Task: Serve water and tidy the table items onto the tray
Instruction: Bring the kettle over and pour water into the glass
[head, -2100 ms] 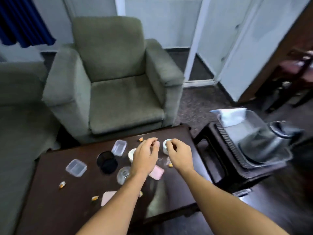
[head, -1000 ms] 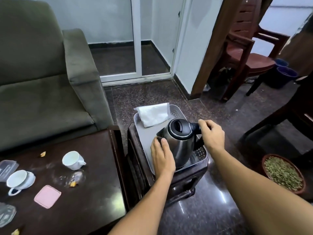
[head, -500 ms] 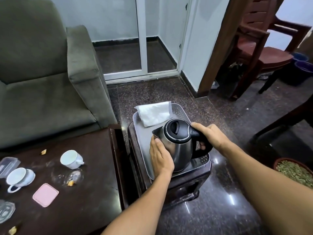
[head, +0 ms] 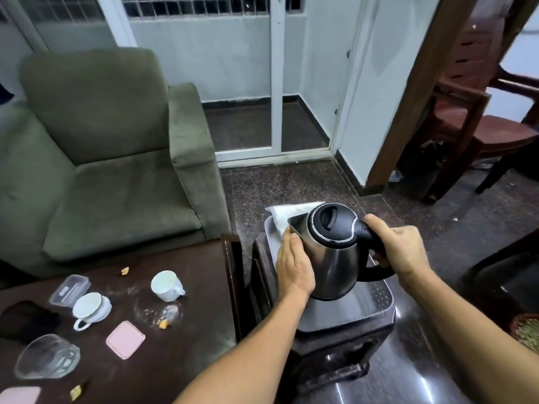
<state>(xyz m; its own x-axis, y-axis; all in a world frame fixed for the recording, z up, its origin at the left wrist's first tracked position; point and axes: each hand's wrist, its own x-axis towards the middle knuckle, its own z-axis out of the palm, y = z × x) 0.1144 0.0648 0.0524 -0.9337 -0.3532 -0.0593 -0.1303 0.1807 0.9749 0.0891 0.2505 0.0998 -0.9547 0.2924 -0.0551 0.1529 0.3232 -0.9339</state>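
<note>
Kettle [head: 332, 252], one, of steel with a black lid, sat between both hands over the single grey tray [head: 350, 312]; whether its base touched could not be told. The right hand [head: 399, 249] curled round the black handle. The left hand [head: 294, 263] lay flat against the steel side, fingers straight. One white cloth [head: 284, 214] lay beyond it. Left of that hand, the dark table [head: 201, 330] held two cups, the nearer cup [head: 166, 285] and the farther cup [head: 90, 307], and two lids, the nearer pink lid [head: 125, 339] and the farther pink lid [head: 17, 395].

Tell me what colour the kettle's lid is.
Black lid on a steel kettle; the head view shows it best.
</note>
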